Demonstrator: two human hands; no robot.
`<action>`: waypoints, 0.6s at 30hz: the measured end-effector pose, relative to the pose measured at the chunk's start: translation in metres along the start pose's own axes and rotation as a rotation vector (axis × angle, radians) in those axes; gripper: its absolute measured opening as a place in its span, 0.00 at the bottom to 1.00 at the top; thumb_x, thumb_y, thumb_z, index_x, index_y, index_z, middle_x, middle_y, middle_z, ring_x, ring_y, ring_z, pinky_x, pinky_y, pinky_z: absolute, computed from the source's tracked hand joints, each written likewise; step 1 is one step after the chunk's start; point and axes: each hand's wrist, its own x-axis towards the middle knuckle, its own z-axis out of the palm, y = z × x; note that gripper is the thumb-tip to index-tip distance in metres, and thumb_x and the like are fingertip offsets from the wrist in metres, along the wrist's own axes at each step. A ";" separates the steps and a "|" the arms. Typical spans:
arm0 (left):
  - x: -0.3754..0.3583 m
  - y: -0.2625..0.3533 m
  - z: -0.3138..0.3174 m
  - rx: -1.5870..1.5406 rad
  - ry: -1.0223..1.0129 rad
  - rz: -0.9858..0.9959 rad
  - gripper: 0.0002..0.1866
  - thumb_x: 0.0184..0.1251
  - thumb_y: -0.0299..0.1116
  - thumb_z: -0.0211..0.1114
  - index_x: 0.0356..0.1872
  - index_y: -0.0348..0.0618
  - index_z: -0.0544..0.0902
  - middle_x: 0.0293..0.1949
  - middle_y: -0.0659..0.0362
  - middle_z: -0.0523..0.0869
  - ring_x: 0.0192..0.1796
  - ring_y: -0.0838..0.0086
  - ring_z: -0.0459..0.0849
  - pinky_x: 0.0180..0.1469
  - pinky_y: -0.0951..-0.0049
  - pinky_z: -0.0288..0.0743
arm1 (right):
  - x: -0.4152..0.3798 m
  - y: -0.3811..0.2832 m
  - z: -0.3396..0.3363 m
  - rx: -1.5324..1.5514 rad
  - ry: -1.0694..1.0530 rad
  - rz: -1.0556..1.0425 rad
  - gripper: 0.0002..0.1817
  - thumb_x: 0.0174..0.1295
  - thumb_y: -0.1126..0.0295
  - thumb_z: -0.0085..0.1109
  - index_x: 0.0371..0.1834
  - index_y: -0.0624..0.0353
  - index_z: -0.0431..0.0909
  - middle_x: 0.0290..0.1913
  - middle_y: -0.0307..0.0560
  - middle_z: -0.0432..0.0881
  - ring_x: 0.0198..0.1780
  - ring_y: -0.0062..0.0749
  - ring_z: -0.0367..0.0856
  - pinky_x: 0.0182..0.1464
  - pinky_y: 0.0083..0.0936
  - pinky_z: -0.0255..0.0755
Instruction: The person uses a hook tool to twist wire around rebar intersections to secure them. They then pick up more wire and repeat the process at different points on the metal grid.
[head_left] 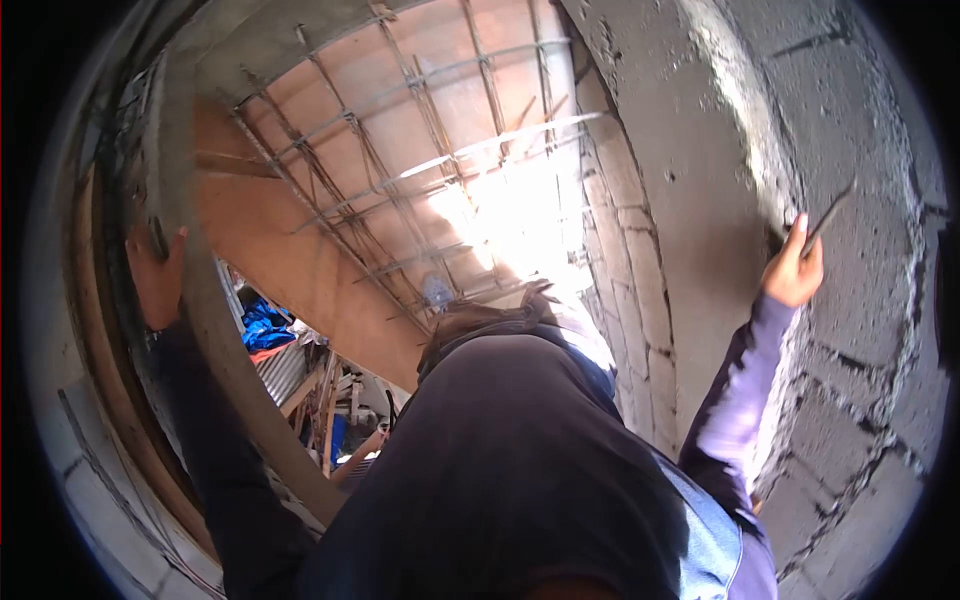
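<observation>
My right hand [795, 268] is raised at the right, fingers closed round a thin metal tool [830, 218] with a narrow blade seen nearly edge-on. It is close to the rough ridge of the plastered wall [690, 190], beside bare grey blockwork. On the other side, my left hand [157, 278] is up by a grey concrete post [178, 150], its thumb apart from the fingers. Shadow hides part of those fingers. Both arms are spread wide in dark sleeves.
A grid of steel rebar [430, 90] is tied over pinkish boards. A brown plywood sheet [290, 250] slopes below it. Through a gap show a blue tarp [265, 325], corrugated metal and scrap wood [330, 400]. A long timber [105, 340] runs along the left.
</observation>
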 end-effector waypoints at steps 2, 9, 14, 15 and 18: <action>-0.027 -0.012 0.004 0.079 -0.023 -0.025 0.42 0.66 0.53 0.71 0.71 0.31 0.69 0.68 0.32 0.71 0.70 0.37 0.69 0.72 0.47 0.64 | -0.015 0.012 0.012 0.187 -0.104 0.248 0.17 0.73 0.59 0.62 0.40 0.64 0.86 0.33 0.45 0.86 0.34 0.28 0.81 0.42 0.27 0.76; -0.049 -0.013 0.033 0.222 -0.056 -0.210 0.46 0.62 0.58 0.71 0.72 0.32 0.68 0.67 0.31 0.72 0.67 0.34 0.73 0.68 0.45 0.70 | -0.117 0.071 0.181 0.230 -1.146 -0.403 0.12 0.69 0.68 0.59 0.51 0.62 0.84 0.41 0.56 0.87 0.43 0.48 0.86 0.46 0.37 0.80; -0.046 -0.008 0.033 0.262 -0.074 -0.219 0.46 0.63 0.59 0.70 0.73 0.35 0.67 0.67 0.32 0.73 0.68 0.37 0.74 0.68 0.47 0.71 | -0.169 0.108 0.230 -0.016 -1.416 -0.288 0.17 0.71 0.60 0.58 0.50 0.63 0.85 0.36 0.55 0.88 0.42 0.44 0.88 0.45 0.35 0.79; -0.047 -0.011 0.035 0.297 -0.050 -0.186 0.46 0.64 0.58 0.70 0.74 0.36 0.66 0.66 0.32 0.74 0.67 0.38 0.75 0.68 0.47 0.72 | -0.173 0.109 0.233 -0.051 -1.532 -0.177 0.18 0.71 0.58 0.57 0.48 0.63 0.85 0.34 0.54 0.88 0.41 0.44 0.88 0.44 0.35 0.79; -0.044 0.005 0.028 0.322 -0.114 -0.264 0.46 0.65 0.56 0.69 0.76 0.37 0.63 0.65 0.32 0.76 0.66 0.38 0.77 0.67 0.47 0.73 | -0.207 0.150 0.259 0.135 -1.600 0.174 0.16 0.71 0.59 0.57 0.39 0.61 0.86 0.28 0.50 0.86 0.31 0.39 0.86 0.36 0.34 0.78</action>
